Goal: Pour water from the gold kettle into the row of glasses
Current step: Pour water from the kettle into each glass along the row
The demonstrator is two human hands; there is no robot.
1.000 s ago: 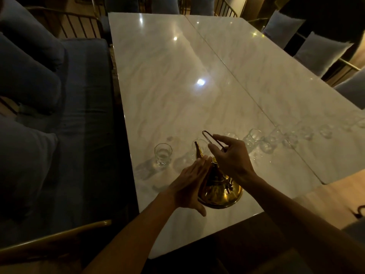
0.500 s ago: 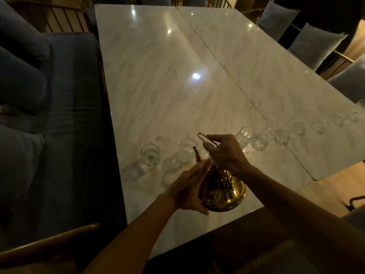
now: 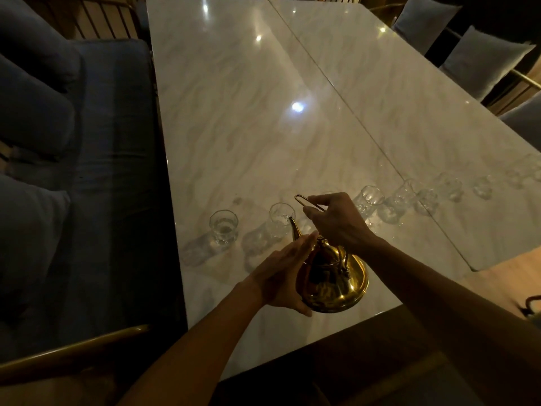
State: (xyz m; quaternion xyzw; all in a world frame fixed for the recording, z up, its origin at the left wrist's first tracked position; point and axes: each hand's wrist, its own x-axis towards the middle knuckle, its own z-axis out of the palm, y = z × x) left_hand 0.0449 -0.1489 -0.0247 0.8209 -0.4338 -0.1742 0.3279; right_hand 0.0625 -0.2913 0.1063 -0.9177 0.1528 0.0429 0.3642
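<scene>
now r hand [image 3: 336, 224] gripping gold kettle [image 3: 333, 279] handle, l hand [image 3: 281, 273] flat on side, spout at 2nd glass [image 3: 280, 219]

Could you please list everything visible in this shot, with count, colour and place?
gold kettle: one, gold, tilted over the near table edge, spout at the second glass from the left.
glasses: a row of clear ones across the table; about ten, the far right ones too faint to count; the leftmost seems to hold water.
marble table: two pale slabs joined by a seam.
bench cushion: one, dark blue, left of the table.
pillows: several, grey-blue, on seats at both sides.
wooden floor: light brown, lower right.
left hand: flat against the kettle's side.
right hand: gripping the kettle's wire handle.
</scene>
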